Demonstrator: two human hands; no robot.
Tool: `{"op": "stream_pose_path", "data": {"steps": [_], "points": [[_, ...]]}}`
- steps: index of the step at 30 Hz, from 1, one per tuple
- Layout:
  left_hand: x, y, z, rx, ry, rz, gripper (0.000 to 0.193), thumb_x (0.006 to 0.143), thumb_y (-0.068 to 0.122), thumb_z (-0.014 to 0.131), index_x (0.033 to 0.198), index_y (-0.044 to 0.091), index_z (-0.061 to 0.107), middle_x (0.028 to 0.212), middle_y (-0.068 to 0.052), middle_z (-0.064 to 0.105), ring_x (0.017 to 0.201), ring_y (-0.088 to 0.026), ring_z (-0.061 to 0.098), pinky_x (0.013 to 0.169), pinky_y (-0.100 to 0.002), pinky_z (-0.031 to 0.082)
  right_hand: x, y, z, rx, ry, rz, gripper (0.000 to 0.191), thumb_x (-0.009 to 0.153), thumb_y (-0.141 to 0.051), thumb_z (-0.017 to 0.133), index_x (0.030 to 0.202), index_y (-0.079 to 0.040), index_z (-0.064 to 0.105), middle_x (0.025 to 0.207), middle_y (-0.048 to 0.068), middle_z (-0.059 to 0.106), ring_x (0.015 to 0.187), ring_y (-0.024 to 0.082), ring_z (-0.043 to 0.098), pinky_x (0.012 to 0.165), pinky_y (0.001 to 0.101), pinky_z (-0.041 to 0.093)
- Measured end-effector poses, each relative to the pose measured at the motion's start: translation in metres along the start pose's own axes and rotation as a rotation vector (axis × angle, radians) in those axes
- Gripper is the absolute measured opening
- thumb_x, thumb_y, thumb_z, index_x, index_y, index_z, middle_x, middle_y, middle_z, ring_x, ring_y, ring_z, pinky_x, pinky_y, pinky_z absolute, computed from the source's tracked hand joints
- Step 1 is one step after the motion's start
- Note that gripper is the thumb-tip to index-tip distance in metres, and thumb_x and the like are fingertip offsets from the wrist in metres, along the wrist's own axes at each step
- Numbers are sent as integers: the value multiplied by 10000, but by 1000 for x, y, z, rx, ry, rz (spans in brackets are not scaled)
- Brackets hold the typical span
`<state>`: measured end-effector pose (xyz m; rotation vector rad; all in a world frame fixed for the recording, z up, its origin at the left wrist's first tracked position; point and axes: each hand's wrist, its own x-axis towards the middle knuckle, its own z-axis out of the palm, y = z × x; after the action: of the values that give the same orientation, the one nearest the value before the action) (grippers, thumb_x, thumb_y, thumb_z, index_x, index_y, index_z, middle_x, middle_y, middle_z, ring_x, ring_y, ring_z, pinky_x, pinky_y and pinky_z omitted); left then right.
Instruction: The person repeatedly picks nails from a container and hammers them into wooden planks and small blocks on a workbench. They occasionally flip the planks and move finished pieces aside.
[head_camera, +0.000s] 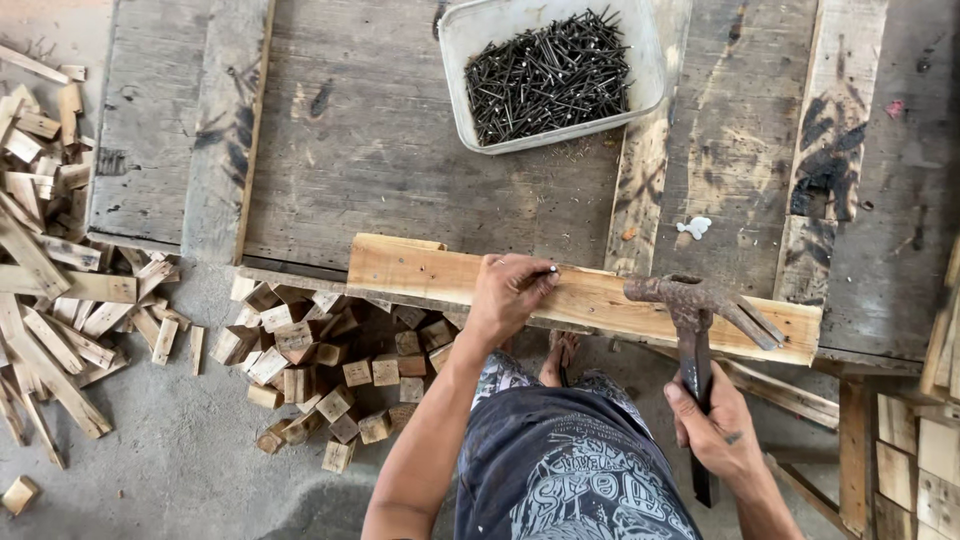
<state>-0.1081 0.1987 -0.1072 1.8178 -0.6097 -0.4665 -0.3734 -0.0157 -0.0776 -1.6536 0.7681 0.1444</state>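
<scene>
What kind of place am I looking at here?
Likely a rough carpentry workshop: a weathered plank workbench holds a clear plastic tub of dark nails, the right hand grips a rusty claw hammer, and small wood offcut blocks litter the concrete floor.

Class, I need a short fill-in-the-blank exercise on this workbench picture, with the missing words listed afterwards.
1. The right hand grips the handle of a rusty ____.
2. The left hand pinches a nail upright on a pale wooden ____.
3. The clear plastic tub on the workbench is full of dark ____.
4. Small wooden ____ lie heaped on the floor.

Missing words: hammer; plank; nails; blocks
</scene>
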Motion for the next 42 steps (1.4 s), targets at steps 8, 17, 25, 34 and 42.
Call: {"op": "stream_pose_path", "data": {"steps": [8, 17, 25, 34, 42], "points": [[-7, -10, 13, 285, 172, 221, 114, 873, 274, 805, 944, 186, 791, 951, 44, 790, 942, -121, 688, 917, -339, 384, 2, -74, 12, -291, -51, -162, 248, 896, -238, 702, 972, -30, 590, 572, 18, 602, 475, 117, 587, 433, 298, 461], [-3, -7, 13, 327, 142, 216, 170, 851, 296, 817, 1008, 230, 814, 926, 84, 784, 932, -104, 664, 881, -318, 379, 15, -103, 27, -615, -92, -144, 373, 921, -264, 643, 1120, 15, 497, 585, 71, 640, 419, 216, 636, 371, 355, 487], [-5, -7, 12, 365, 150, 245, 156, 830, 263, 810, 984, 236, 804, 931, 75, 784, 993, -120, 662, 916, -340, 381, -4, -123, 24, -562, 48, -396, 292, 930, -232, 664, 1012, 13, 528, 570, 91, 597, 447, 215, 613, 421, 358, 456], [-6, -5, 2, 287, 39, 197, 314, 862, 229, 808, 1172, 243, 760, 1083, 73, 782, 1105, -132, 672, 1003, -373, 403, 13, -84, 27, -600, -45, -121, 292, 928, -241, 670, 1033, 1, 547, 575, 84, 601, 486, 187, 602, 455, 340, 436], [11, -9, -28, 1007, -407, 82, 698, 739, 199, 836, 1358, 188, 514, 1207, -58, 600, 1156, -251, 560, 963, -482, 390, -7, -42, -10, -127, 107, 18, 207, 951, -127, 634, 1101, -35, 526, 622, 29, 525, 463, 123, 503, 408, 294, 403]]}}
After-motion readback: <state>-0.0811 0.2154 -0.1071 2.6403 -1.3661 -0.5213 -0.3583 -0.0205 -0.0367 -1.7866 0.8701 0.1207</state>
